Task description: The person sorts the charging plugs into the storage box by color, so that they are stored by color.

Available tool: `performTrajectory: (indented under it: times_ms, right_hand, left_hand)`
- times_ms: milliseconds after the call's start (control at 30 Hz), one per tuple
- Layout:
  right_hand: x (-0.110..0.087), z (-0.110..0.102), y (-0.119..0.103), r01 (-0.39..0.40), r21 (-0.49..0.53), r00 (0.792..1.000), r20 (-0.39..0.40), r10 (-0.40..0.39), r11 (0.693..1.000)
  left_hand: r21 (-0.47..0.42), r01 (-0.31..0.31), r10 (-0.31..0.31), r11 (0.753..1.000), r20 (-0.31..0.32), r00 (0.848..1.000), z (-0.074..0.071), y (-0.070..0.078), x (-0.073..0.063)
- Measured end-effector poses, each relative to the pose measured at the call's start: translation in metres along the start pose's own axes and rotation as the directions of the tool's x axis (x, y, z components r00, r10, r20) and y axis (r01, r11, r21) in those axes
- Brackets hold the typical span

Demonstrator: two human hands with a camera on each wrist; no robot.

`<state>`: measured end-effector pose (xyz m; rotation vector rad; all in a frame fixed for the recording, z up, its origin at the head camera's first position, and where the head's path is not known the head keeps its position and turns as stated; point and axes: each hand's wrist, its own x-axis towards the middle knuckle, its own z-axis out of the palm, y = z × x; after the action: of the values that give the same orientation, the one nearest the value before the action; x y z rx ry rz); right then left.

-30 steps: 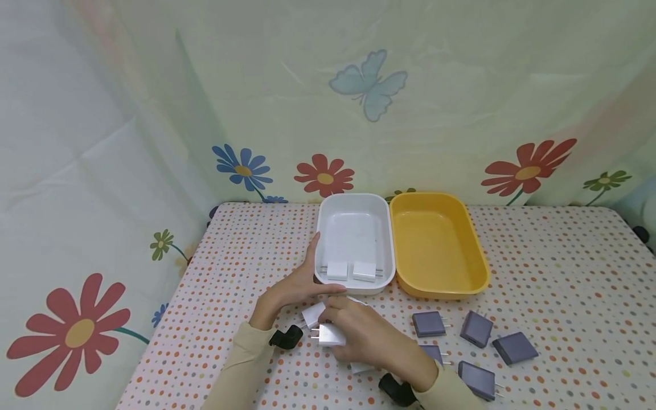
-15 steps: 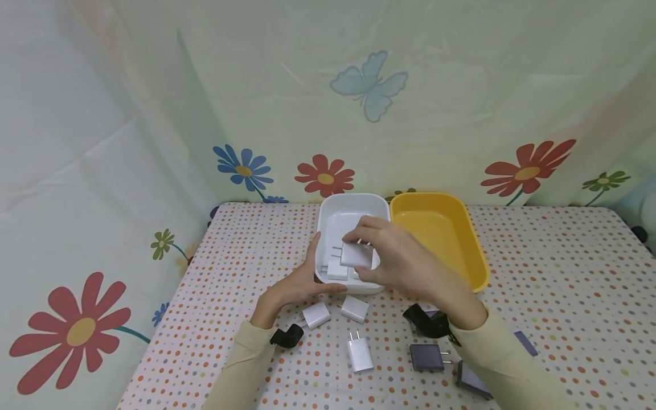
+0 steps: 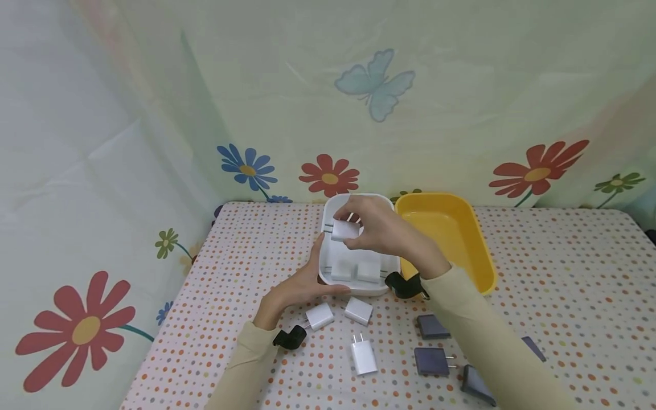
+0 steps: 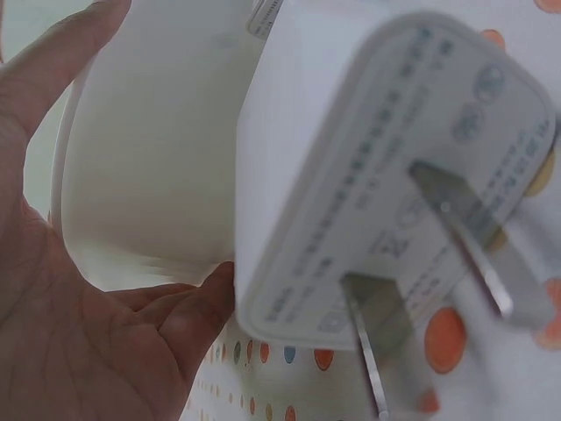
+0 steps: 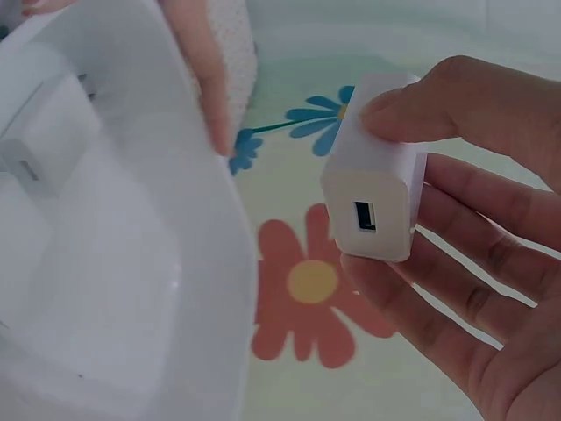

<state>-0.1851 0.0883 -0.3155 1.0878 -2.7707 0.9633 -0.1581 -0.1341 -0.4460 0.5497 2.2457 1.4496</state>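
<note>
In the head view my right hand [image 3: 376,225] pinches a white USB wall charger [image 3: 345,230] above the white tray [image 3: 328,250], its two prongs pointing left. The right wrist view shows the thumb on one face of that charger [image 5: 372,175], the fingers on the other, and its USB port. Two more white chargers [image 3: 368,272] lie inside the tray at its near end. My left hand [image 3: 299,285] rests against the tray's near left corner, fingers spread along its outside. Close before the left wrist camera is another white charger [image 4: 307,158], prongs outward.
A yellow tray [image 3: 487,273] stands right beside the white one. Several white chargers [image 3: 364,357] lie on the dotted tablecloth in front. Several dark purple chargers [image 3: 431,361] lie to the right, some partly hidden under my right forearm. A flowered curtain [image 3: 287,102] hangs behind the table.
My right hand has lifted a white charger from the tablecloth and carried it away from me, over the white tray toward its far half. The left hand stays at the tray's corner.
</note>
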Motion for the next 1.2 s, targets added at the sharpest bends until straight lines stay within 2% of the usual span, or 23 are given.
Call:
performTrajectory:
  times_ms: [267,533,667,867,1000,1200]
  right_hand:
    - [0.013,0.026,0.021,-0.076,0.001,0.995,0.066,0.076,0.997]
    - [0.015,0.048,0.048,-0.212,0.021,0.965,0.164,0.206,0.977]
    - [0.018,0.055,0.051,-0.215,0.012,0.959,0.191,0.209,0.977]
    - [0.025,0.062,0.047,-0.222,-0.006,0.955,0.198,0.219,0.975]
    - [0.027,0.065,0.045,-0.239,-0.015,0.949,0.209,0.237,0.971]
    - [0.028,0.065,0.046,-0.233,-0.033,0.950,0.208,0.234,0.972]
  left_hand:
    - [0.008,0.021,-0.021,1.000,-0.005,1.000,0.000,0.000,-0.002]
    - [0.041,0.073,-0.072,0.997,-0.002,0.997,0.004,0.000,-0.001]
    - [0.065,0.087,-0.086,0.994,-0.018,0.996,0.003,0.002,-0.002]
    - [0.069,0.075,-0.074,0.995,-0.023,0.997,0.000,0.003,-0.002]
    - [0.070,0.083,-0.081,0.994,-0.027,0.996,0.000,0.003,-0.002]
    - [0.070,0.093,-0.092,0.993,-0.023,0.995,0.000,0.002,-0.003]
